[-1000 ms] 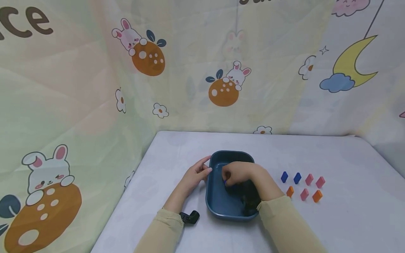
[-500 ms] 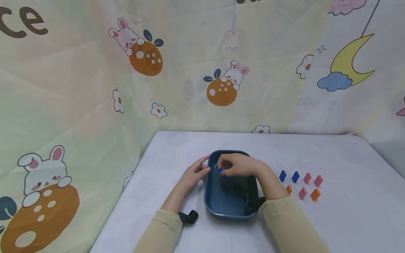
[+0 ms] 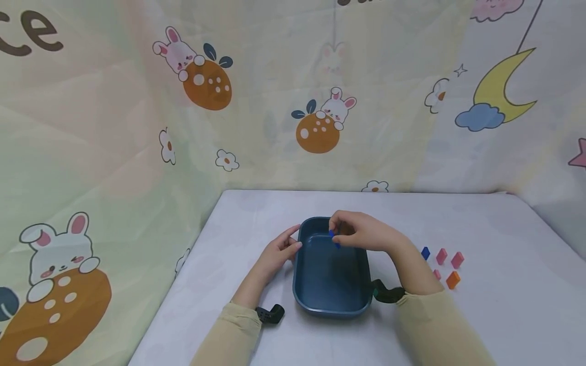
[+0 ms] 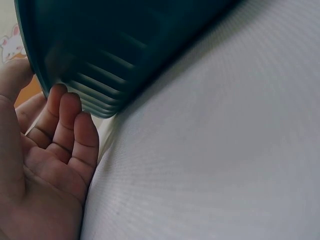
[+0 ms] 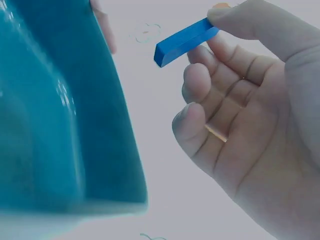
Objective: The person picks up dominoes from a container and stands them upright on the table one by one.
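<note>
In the head view my left hand point(image 3: 276, 254) is at the left side of a dark blue rectangular tray point(image 3: 299, 284). Its thumb lies at the rim, and the left wrist view has its bent fingers against the ribbed outer wall point(image 4: 105, 75). Over the tray's far right part, my right hand point(image 3: 366, 233) pinches a small blue block point(image 3: 331, 235) between thumb and index fingertips. Close up in the right wrist view, the blue block point(image 5: 182, 42) is a long bar, tilted and held by one end. That hand's other fingers point(image 5: 192, 122) are loosely curled.
Right of the tray, several small blocks stand on the white table point(image 3: 513, 315): a blue one point(image 3: 426, 253), pink ones point(image 3: 457, 260) and an orange one point(image 3: 452, 280). The right forearm covers part of this group. A patterned cloth point(image 3: 274, 61) hangs behind the table.
My right hand has risen from low inside the tray and moved right and away, pinching the blue block. Its forearm now hides more of the standing blocks. The left hand stays at the rim.
</note>
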A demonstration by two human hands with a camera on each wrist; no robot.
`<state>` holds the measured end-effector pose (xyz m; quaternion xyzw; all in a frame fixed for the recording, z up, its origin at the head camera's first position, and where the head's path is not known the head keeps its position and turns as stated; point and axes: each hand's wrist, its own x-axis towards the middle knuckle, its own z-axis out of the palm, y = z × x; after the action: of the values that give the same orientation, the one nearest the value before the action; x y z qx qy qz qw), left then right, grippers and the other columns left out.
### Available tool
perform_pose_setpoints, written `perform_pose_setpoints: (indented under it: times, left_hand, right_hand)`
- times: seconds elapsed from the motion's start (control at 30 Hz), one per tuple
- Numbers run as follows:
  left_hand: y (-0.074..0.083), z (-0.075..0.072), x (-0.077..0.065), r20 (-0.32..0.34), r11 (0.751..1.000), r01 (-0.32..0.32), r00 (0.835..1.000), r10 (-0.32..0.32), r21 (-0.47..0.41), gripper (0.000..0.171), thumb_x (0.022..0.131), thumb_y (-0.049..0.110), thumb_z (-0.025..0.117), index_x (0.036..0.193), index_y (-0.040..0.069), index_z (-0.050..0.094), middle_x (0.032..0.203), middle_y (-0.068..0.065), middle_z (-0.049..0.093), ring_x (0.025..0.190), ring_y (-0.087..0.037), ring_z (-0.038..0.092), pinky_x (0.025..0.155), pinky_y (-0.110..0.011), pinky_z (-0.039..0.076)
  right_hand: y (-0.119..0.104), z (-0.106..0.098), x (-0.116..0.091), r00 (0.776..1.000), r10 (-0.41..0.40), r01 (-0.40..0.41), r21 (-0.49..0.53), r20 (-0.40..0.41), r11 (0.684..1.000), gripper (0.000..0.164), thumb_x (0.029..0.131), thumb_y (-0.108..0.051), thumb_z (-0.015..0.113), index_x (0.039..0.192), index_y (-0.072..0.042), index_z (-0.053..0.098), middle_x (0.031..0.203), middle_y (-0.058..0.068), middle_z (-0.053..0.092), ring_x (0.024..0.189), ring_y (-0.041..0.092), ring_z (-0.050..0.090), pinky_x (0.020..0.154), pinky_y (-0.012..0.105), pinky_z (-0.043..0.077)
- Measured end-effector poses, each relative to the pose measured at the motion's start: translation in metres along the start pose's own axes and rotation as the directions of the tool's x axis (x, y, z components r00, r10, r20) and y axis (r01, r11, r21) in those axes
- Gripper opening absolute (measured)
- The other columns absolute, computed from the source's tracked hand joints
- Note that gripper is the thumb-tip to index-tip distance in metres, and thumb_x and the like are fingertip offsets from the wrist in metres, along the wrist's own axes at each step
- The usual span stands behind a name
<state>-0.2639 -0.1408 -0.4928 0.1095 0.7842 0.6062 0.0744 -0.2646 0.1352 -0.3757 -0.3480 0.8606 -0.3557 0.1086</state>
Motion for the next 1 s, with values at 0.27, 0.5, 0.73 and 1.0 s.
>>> perform_pose_setpoints:
  times: [0.27,0.5,0.73,1.0]
  left_hand:
    - [0.014,0.000,-0.008,0.001,1.000,0.007,1.000,-0.007,0.005,0.054,0.098,0.024,0.061,0.150,0.021,0.043,0.103,-0.013,0.063,0.079,-0.016,0.059,0.079,-0.032,0.048]
    - [-0.002,0.000,0.001,-0.014,1.000,0.010,1.000,-0.010,-0.001,0.055,0.096,0.035,0.064,0.147,0.032,0.045,0.101,-0.006,0.063,0.080,-0.017,0.060,0.080,-0.032,0.049]
    - [-0.006,0.000,0.002,-0.004,1.000,-0.002,1.000,0.002,-0.006,0.056,0.094,0.039,0.066,0.146,0.035,0.046,0.100,-0.006,0.063,0.081,-0.019,0.060,0.080,-0.032,0.049]
    - [-0.003,0.000,0.000,-0.003,1.000,-0.003,1.000,0.003,0.011,0.058,0.093,0.044,0.065,0.147,0.035,0.044,0.100,-0.005,0.063,0.082,-0.020,0.061,0.081,-0.033,0.049]
  right_hand:
    - [0.009,-0.017,-0.035,0.995,0.061,-0.063,-0.021,-0.085,0.998,0.020,0.093,-0.020,0.069,0.109,-0.019,0.057,0.093,-0.001,0.061,0.081,0.020,0.059,0.069,0.029,0.052]
    - [0.024,-0.034,-0.076,0.975,0.153,-0.158,-0.019,-0.162,0.987,0.022,0.093,-0.021,0.069,0.110,-0.020,0.056,0.092,0.003,0.062,0.081,0.019,0.058,0.066,0.028,0.052]
    - [0.042,-0.047,-0.122,0.961,0.176,-0.178,0.009,-0.215,0.984,0.025,0.095,-0.021,0.066,0.115,-0.014,0.054,0.093,0.006,0.060,0.077,0.015,0.058,0.060,0.027,0.051]
    - [0.065,-0.057,-0.166,0.950,0.140,-0.151,-0.016,-0.279,0.988,0.026,0.095,-0.008,0.064,0.118,-0.013,0.051,0.091,0.000,0.061,0.072,0.013,0.061,0.058,0.028,0.051]
